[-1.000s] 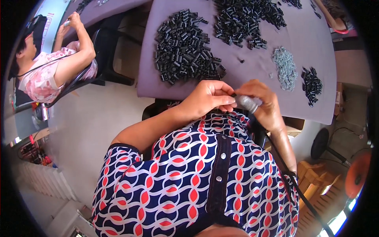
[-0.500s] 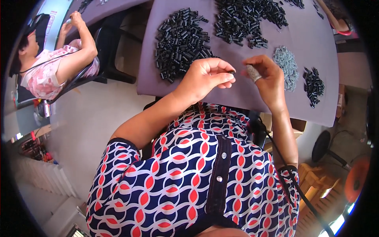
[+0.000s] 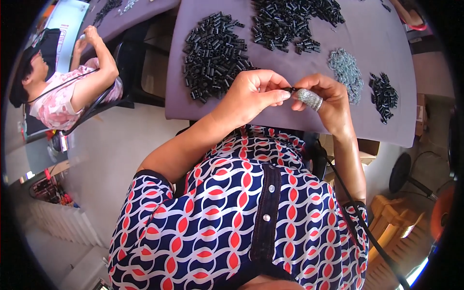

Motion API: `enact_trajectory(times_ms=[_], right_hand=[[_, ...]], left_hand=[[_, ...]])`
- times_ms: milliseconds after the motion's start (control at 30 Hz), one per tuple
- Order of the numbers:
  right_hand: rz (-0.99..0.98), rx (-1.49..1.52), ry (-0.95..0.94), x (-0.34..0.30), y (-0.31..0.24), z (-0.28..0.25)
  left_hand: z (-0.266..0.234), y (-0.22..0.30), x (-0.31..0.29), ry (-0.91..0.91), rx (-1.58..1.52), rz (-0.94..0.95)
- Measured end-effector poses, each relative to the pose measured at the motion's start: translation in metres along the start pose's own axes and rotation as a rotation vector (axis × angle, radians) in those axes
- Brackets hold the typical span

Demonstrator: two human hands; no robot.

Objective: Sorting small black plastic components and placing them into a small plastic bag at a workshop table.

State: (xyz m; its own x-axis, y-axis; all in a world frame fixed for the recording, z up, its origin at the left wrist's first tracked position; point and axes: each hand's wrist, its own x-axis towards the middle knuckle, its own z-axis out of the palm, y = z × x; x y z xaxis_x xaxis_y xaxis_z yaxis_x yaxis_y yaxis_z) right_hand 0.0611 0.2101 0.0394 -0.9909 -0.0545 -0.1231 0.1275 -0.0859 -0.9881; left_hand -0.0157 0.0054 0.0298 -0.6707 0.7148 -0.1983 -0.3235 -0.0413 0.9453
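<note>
My left hand (image 3: 252, 95) is closed in a pinch on a small black tube-shaped piece (image 3: 291, 89), mostly covered by the fingertips. My right hand (image 3: 332, 100) meets it from the right, thumb and fingers drawn together at the piece's end. What lies between the right fingertips is hidden. A grey wrap (image 3: 309, 99) covers the right thumb. Both hands are held above the table's near edge. Beyond my left hand lies a large pile of black tube pieces (image 3: 212, 58). A pile of small silvery-grey parts (image 3: 347, 76) sits beyond my right hand.
The table (image 3: 382, 58) has a purplish-grey cover. More black pieces (image 3: 285, 24) are heaped at the back, with a smaller black pile (image 3: 384, 99) at the right. Another person (image 3: 72, 92) sits at the left by a dark chair (image 3: 137, 72). A black cable (image 3: 362, 224) runs along my right side.
My right hand has moved left and its fingers have closed in at my left fingertips, where there was a gap. The left hand keeps its pinch. The view has shifted slightly.
</note>
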Motion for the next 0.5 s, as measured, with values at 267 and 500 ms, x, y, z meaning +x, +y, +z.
enact_trajectory(times_ms=[267, 500], right_hand=[[-0.039, 0.069, 0.005, 0.001, 0.003, 0.000], [-0.029, -0.249, 0.044, -0.003, -0.008, 0.012]], left_hand=[[-0.002, -0.001, -0.001, -0.019, -0.075, -0.014], [-0.001, -0.005, -0.003, -0.023, -0.003, -0.022]])
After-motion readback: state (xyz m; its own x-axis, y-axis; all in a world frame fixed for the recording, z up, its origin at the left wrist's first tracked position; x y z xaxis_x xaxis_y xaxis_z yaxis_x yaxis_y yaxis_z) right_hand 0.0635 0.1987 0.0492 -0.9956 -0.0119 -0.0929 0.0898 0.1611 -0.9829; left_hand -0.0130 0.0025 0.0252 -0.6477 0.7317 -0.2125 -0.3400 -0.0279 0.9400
